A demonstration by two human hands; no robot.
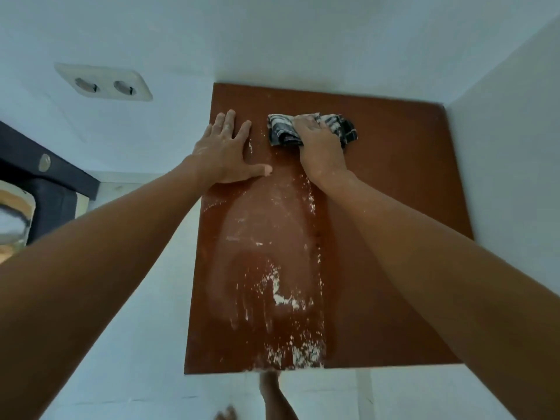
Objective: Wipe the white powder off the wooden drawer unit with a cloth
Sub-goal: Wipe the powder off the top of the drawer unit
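A double wall socket (104, 83) is seen on the white wall, well to the left of the wooden drawer unit (394, 207), and a dark piece of furniture (45, 174) stands below the socket at the left edge of the view.

The left hand (225, 150) is laid flat on the far left part of the unit's top, its fingers straight and spread, the thumb stretched toward the middle; nothing is held in its grip.

White powder (281, 298) is smeared in a broad streak along the middle of the unit's top, from just behind the left thumb down to the near edge, where it lies thickest. The part of the top right of the streak looks bare and brown.

The cloth (281, 131), dark with pale markings and dusted white, lies bunched on the far middle of the top, just right of the left hand. It is pressed down under the right hand (318, 140), whose fingers are curled over it. The unit's right side stands against a white wall (509, 147).

A bare foot (272, 392) is seen on the floor below the unit's near edge.
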